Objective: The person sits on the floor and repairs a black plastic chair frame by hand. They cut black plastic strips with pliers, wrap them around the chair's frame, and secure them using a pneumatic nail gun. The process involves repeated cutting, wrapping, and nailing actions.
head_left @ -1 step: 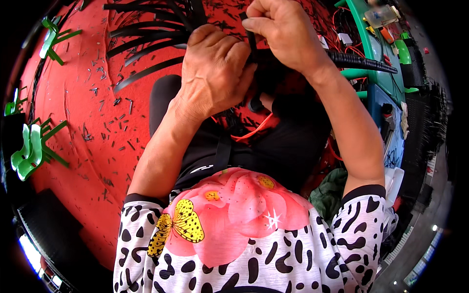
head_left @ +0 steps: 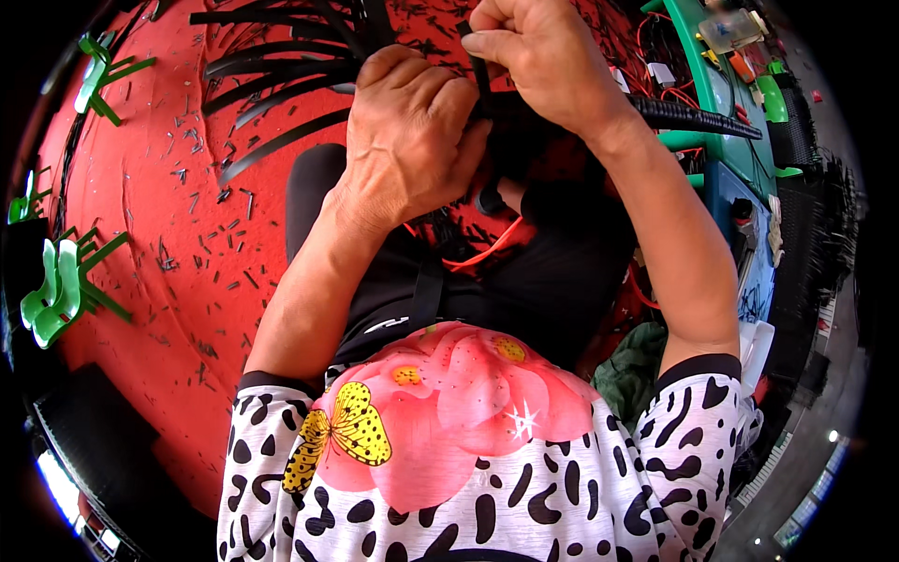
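Observation:
My left hand point(head_left: 407, 131) is closed in a fist round a bundle of flexible black strips point(head_left: 281, 147). Their loose ends fan out to the left over the red floor. At the upper middle, my right hand point(head_left: 538, 61) pinches the upper end of a short black strip point(head_left: 480, 77) between thumb and fingers. That piece runs down toward the left fist, where its lower part is lost against dark things. What the fist holds inside is hidden. Both hands are above my black-clothed lap, close together but apart.
Short black offcuts litter the red floor point(head_left: 159, 318). Green plastic chairs point(head_left: 61, 290) stand at the left. On the right are a green table point(head_left: 693, 42), a ribbed black tube point(head_left: 698, 119) and a blue surface point(head_left: 749, 248). A dark green cloth point(head_left: 629, 370) lies beside me. An orange-red cord point(head_left: 487, 255) crosses my lap.
The fanned strips and my left hand have shifted very slightly to the left. Both hands keep the same grip.

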`<state>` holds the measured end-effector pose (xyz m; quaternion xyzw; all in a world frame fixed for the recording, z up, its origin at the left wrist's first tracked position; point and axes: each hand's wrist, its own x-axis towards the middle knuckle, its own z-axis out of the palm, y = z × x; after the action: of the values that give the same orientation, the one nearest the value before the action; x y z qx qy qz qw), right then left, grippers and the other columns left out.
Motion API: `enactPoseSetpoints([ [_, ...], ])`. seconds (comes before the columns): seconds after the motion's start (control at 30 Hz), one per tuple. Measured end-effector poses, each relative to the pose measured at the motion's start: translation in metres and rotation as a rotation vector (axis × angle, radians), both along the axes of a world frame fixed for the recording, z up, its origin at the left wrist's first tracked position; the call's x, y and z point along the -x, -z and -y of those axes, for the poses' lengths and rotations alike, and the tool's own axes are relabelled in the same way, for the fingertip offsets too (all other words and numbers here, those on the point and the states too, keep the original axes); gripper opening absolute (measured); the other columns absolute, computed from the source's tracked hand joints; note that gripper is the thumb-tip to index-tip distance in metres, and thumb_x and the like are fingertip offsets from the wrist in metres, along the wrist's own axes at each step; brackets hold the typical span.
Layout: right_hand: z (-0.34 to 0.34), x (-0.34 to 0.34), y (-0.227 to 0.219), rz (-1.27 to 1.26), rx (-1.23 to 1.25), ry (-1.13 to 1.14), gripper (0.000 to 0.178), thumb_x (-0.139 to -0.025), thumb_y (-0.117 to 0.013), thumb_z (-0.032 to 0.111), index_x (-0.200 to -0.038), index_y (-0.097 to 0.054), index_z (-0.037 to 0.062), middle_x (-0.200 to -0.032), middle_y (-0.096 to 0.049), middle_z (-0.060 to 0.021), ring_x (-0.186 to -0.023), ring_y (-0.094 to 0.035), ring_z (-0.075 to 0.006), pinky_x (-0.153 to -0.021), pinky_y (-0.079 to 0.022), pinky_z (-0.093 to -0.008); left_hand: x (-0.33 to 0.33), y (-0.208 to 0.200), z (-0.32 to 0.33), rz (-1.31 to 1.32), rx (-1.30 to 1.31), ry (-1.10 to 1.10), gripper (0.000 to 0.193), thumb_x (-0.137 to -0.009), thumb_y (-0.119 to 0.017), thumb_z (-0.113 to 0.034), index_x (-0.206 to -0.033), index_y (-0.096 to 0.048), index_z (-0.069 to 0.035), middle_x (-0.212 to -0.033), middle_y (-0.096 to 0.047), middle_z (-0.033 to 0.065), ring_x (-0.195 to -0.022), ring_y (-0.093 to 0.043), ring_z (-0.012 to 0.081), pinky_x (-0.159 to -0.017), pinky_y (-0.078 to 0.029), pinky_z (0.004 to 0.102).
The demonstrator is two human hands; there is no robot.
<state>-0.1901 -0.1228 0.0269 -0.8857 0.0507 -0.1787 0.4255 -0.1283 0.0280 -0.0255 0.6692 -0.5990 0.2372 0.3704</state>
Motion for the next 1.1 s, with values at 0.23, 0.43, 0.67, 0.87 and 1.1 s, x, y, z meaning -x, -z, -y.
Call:
enactPoseSetpoints([
  [0.23,0.018,-0.013,0.006,-0.158,-0.126,-0.045,0.01,-0.081,-0.064,0.003,-0.076,-0.056,-0.0008,-0.063,-0.053,-0.0011,-0.059,-0.048,-0.008,-0.052,-0.04,-0.0273,0.002,-0.004,0.004,-0.058,0.005,-0.042,0.028,-0.065,-0.071,-0.009,-0.09,-0.06,-0.003,-0.078,-0.062,0.011,-0.073,-0.06,0.0288,-0.087,-0.045,0.0413],
  [0.43,0.016,-0.009,0.011,-0.26,-0.419,-0.054,0.006,-0.081,-0.064,0.001,-0.077,-0.06,-0.0014,-0.066,-0.058,-0.0042,-0.061,-0.053,-0.0113,-0.057,-0.045,-0.0274,0.003,0.007,0.003,-0.039,0.123,0.025,0.036,-0.067,-0.07,-0.011,-0.101,-0.061,-0.003,-0.075,-0.057,0.0067,-0.067,-0.055,0.0249,-0.084,-0.042,0.0393],
  [0.67,0.013,-0.022,0.017,-0.379,-0.111,-0.089,0.006,-0.081,-0.063,0.003,-0.075,-0.061,0.0009,-0.066,-0.06,-0.0068,-0.063,-0.055,-0.0147,-0.058,-0.046,-0.0322,0.007,-0.002,-0.004,0.018,-0.012,0.001,0.027,-0.07,-0.072,-0.011,-0.095,-0.066,-0.003,-0.082,-0.062,0.0095,-0.078,-0.059,0.0287,-0.085,-0.043,0.0414],
  [0.87,0.017,-0.009,0.034,0.299,0.242,0.164,0.009,-0.075,-0.063,0.009,-0.073,-0.058,0.002,-0.066,-0.061,-0.0147,-0.062,-0.061,-0.0297,-0.058,-0.047,-0.0374,0.001,-0.003,0.006,0.027,-0.097,-0.012,0.026,-0.072,-0.071,-0.015,-0.095,-0.064,-0.005,-0.081,-0.059,0.0096,-0.081,-0.056,0.0302,-0.084,-0.041,0.042],
  [1.1,0.126,0.178,0.039,0.337,0.3,0.654,0.02,-0.078,-0.071,0.016,-0.091,-0.061,0.0048,-0.069,-0.062,-0.0099,-0.061,-0.062,-0.0238,-0.06,-0.05,-0.0326,0.004,-0.012,0.018,0.026,-0.093,0.024,0.025,-0.072,-0.07,-0.005,-0.096,-0.064,-0.001,-0.079,-0.059,0.0108,-0.077,-0.056,0.0289,-0.081,-0.041,0.0379],
])
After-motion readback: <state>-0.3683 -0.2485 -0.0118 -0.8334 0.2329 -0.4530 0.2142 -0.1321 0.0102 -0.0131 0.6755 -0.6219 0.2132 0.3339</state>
